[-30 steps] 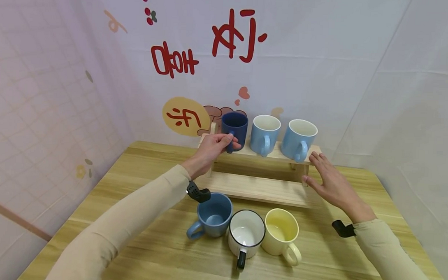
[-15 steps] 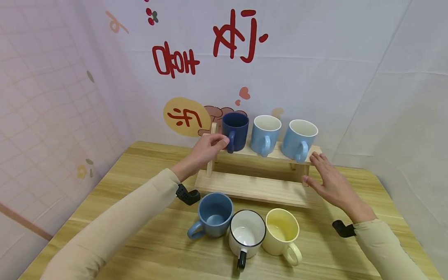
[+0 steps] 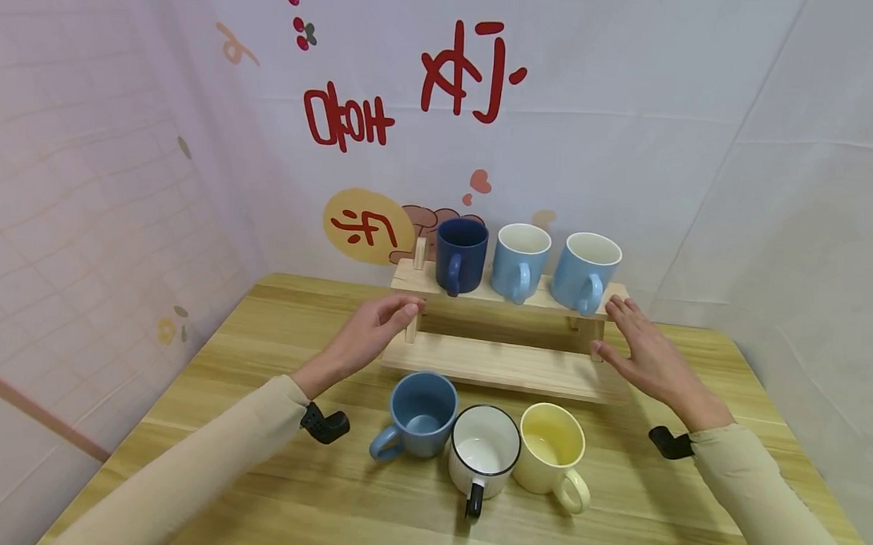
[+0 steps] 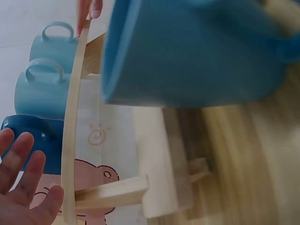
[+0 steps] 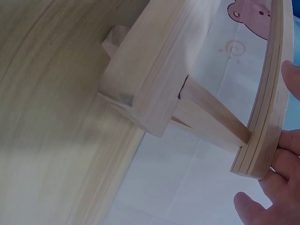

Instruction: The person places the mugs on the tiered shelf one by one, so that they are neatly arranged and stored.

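On the upper shelf of a two-tier wooden rack [image 3: 501, 361] stand a dark blue mug [image 3: 471, 266] and two light blue mugs [image 3: 512, 265], handles toward me. My left hand [image 3: 362, 334] holds nothing and hovers by the rack's left end, below the dark blue mug; in the left wrist view its fingers [image 4: 33, 173] are spread. At the shelf's right end, my right hand [image 3: 650, 360] rests its fingertips on the wood, also seen in the right wrist view, where the fingers [image 5: 283, 164] touch the shelf end [image 5: 262, 154].
In front of the rack, a blue mug [image 3: 422, 432], a white mug with black rim [image 3: 466, 470] and a yellow mug [image 3: 538, 472] stand side by side on the wooden table [image 3: 313, 485]. Behind is a printed cloth backdrop [image 3: 601, 118].
My left hand has let go of the dark blue mug's handle and moved down and left, away from it. The right hand stays at the shelf end.
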`<state>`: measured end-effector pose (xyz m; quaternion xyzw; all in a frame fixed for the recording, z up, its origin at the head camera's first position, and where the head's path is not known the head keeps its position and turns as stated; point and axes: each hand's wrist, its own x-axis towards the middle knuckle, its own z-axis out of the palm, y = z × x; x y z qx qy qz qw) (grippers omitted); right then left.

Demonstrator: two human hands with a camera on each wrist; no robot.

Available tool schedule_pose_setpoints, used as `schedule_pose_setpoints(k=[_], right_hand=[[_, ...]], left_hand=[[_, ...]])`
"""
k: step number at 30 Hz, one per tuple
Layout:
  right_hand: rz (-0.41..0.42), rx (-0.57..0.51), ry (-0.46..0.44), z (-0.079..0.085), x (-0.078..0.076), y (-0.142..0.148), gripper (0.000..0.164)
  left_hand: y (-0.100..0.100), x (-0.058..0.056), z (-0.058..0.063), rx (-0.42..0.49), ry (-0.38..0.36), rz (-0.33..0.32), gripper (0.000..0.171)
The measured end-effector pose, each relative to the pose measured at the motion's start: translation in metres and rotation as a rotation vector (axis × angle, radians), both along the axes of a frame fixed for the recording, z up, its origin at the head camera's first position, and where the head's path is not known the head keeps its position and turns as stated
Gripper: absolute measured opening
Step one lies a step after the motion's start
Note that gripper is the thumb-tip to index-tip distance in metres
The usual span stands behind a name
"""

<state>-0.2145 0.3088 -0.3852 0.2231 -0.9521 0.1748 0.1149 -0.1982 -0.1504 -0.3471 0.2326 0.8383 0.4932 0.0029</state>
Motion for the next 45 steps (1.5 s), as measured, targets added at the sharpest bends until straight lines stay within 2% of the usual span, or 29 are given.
schedule_pose_setpoints(k=[7,12,16,19,25,33,38,45], right_hand=[[-0.004,0.001,-0.013,0.000,-0.001,0.000,0.079],[-0.006,-0.002,-0.013,0.000,-0.001,0.001,0.079],[-0.002,-0.001,-0.015,-0.001,-0.001,0.001,0.079],[0.001,-0.003,-0.024,0.000,-0.001,0.001,0.080],[-0.002,-0.005,-0.029,0.001,0.001,0.001,0.081],[0.007,0.009,-0.006,0.001,-0.002,0.000,0.080],[-0.003,0.008,-0.020,0.001,-0.001,0.000,0.081],[-0.007,0.004,-0.021,0.001,0.000,-0.001,0.080]], left_hand=[[-0.019,0.022,-0.014,0.002,-0.021,-0.021,0.040],[-0.035,0.031,-0.027,0.007,-0.050,-0.033,0.039],[-0.047,0.039,-0.034,0.007,-0.101,-0.045,0.041],[-0.054,0.044,-0.039,0.002,-0.145,-0.071,0.042],[-0.066,0.051,-0.050,-0.015,-0.178,-0.143,0.043],[-0.072,0.063,-0.067,0.017,-0.275,-0.255,0.044],[-0.071,0.069,-0.076,0.014,-0.300,-0.320,0.038],[-0.069,0.074,-0.086,0.027,-0.322,-0.362,0.037]])
